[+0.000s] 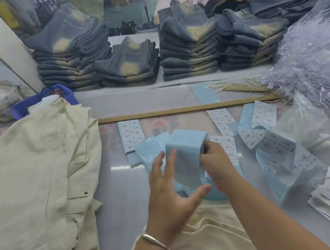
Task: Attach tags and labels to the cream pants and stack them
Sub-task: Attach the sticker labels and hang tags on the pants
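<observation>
My right grip [212, 158] pinches a blue label backing strip [184, 155] above the pale counter [117, 187], my left grip [171, 195] spread open beside it, touching nothing. Cream pants [35, 174] lie heaped at left, another pair [208, 235] beneath my wrists. Label sheets [130, 135], a wooden ruler [178, 110] and stacked faded jeans [189, 50] lie beyond.

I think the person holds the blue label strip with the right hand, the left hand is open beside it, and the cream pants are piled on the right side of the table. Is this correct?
Not quite. The head view shows the pile of cream pants on the left side of the table, not the right. The rest holds: the right hand grips the blue label strip, and the left hand is open beside it.
</observation>
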The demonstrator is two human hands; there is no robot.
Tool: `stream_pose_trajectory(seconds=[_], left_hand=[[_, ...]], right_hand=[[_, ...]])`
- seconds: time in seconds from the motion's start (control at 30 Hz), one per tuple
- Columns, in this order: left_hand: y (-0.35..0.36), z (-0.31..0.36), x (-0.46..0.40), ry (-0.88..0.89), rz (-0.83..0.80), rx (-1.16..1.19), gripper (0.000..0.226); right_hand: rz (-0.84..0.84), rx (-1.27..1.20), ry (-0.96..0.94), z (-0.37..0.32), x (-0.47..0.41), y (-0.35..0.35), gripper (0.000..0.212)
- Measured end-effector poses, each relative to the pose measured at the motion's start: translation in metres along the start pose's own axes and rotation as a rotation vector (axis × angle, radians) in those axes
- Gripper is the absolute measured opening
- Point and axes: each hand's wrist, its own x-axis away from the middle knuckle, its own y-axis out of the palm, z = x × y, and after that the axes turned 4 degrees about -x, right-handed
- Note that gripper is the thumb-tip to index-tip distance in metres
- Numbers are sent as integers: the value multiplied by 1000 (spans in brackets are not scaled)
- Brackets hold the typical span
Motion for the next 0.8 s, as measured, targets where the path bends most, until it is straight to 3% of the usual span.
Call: stream_pose_trajectory(seconds=[0.1,0.23,0.3,0.37,0.43,0.5,0.63,0.7,0.8], left_hand=[[11,7,-7,1,-55,12,95],[-6,-1,-29,-151,93,45,47],[-27,-6,-46,-172,196,-85,25],[-53,-10,-68,-165,281,-251,10],[-77,-11,-88,-154,327,-375,14],[-91,-13,-100,-160,283,-356,23],[-94,-26,-99,-310,58,-138,22],[-91,-33,-90,-362,36,-40,30],[-81,-43,-75,-444,66,172,33]], right_hand=[[13,155,-66,2,1,4,14],[66,238,-86,4,-1,2,9],[57,244,-35,2,-3,-6,8],[-64,289,37,-1,-2,-15,5],[-139,333,86,-2,0,-19,20],[-18,380,57,-1,-3,-19,27],[258,709,-278,-9,-14,-14,1],[257,896,-490,-16,-20,-11,20],[232,1007,-778,-25,-20,-5,32]])
